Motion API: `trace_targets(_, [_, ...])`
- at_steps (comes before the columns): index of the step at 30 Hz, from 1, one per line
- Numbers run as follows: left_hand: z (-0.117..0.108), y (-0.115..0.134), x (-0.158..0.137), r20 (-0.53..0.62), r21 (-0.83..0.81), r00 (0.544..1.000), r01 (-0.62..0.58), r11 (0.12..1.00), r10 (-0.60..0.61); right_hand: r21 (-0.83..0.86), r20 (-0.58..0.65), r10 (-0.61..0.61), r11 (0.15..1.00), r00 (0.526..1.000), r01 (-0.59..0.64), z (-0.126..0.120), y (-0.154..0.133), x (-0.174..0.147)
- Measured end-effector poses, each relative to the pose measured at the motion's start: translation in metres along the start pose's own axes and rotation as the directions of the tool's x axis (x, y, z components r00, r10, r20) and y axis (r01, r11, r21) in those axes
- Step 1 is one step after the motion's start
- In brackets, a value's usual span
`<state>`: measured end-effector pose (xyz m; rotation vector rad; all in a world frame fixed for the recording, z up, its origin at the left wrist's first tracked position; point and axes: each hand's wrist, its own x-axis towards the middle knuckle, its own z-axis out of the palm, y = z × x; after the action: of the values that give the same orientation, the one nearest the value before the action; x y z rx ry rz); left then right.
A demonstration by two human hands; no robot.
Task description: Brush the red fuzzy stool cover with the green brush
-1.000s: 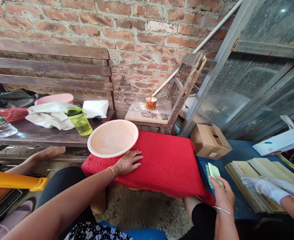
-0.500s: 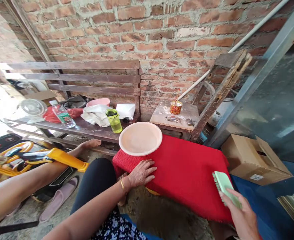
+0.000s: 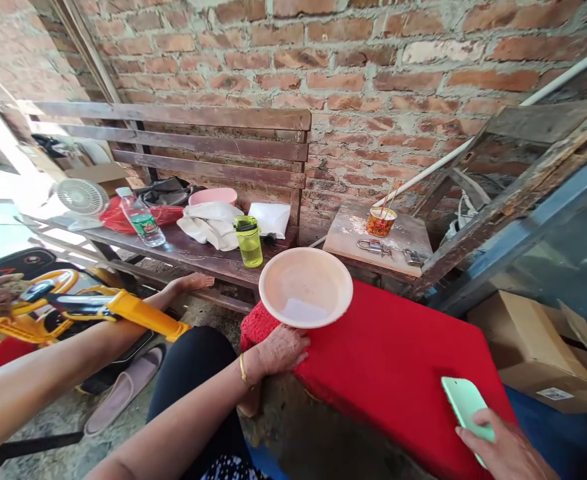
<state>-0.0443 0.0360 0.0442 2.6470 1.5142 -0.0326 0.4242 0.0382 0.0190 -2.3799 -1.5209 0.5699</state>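
A red cloth [image 3: 393,360] lies spread over a low surface in front of me, bunched at its left end. My left hand [image 3: 283,350], with a gold bracelet at the wrist, is closed on the cloth's near edge, fingers bent, just below the rim of a pale pink basin [image 3: 346,297]. The basin stands on the cloth's far left part and seems to hold some water. At the right, my right hand [image 3: 508,447] grips a light green scrub brush [image 3: 466,400] by its back. The brush rests over the cloth, its bristles hidden underneath.
A wooden bench [image 3: 208,257] at the back carries a green-yellow bottle [image 3: 250,250], a water bottle [image 3: 146,227] and a fan [image 3: 80,197]. A small table [image 3: 343,233] holds padlocks. A cardboard box [image 3: 528,360] stands right. Another person's leg [image 3: 98,347] and a yellow ride-on toy [image 3: 143,317] are left.
My left hand's fingers, spread flat before, are now bent at the cloth's edge nearer the basin. The brush has turned from its side to bristles down. The view has shifted slightly.
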Motion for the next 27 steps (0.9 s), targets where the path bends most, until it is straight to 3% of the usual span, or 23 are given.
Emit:
trace_targets(2, [0.001,0.001,0.003,-0.013,-0.002,1.0,0.007,1.0,-0.007,-0.023,0.145,-0.022,0.999,0.989,0.026,-0.001,-0.028,-0.005])
trace_targets(3, [0.003,0.002,0.003,-0.038,-0.007,0.999,0.012,1.0,-0.013,-0.012,0.155,-0.046,0.999,0.987,0.049,0.002,-0.046,-0.01])
trace_targets(6, [0.011,0.003,0.001,-0.109,-0.054,0.994,0.012,0.998,-0.018,0.096,0.046,-0.147,0.985,0.988,0.142,0.023,-0.113,-0.027])
trace_targets(9, [0.018,0.002,-0.001,-0.155,-0.102,0.988,-0.008,0.995,-0.008,0.162,0.04,-0.207,0.967,0.977,0.198,0.06,-0.181,-0.039])
trace_targets(12, [0.022,0.001,-0.002,-0.203,-0.107,0.979,-0.024,0.994,0.002,0.109,0.087,-0.198,0.976,0.976,0.188,0.093,-0.233,-0.046])
trace_targets(15, [0.024,0.002,-0.001,-0.227,-0.103,0.974,-0.029,0.994,0.005,0.001,0.083,-0.206,0.979,0.975,0.206,0.108,-0.263,-0.051])
trace_targets(19, [0.021,0.001,-0.001,-0.212,-0.145,0.977,-0.054,0.988,0.023,-0.181,0.1,-0.187,0.962,0.977,0.202,0.093,-0.254,-0.046])
trace_targets(25, [0.016,0.001,-0.005,-0.232,-0.145,0.972,-0.078,0.986,0.043,-0.305,-0.011,-0.011,0.952,1.0,0.007,0.028,-0.156,-0.018])
trace_targets(27, [0.013,0.002,-0.005,-0.241,-0.132,0.968,-0.104,0.986,0.07,-0.304,-0.049,0.003,0.952,0.999,-0.018,0.023,-0.145,-0.031])
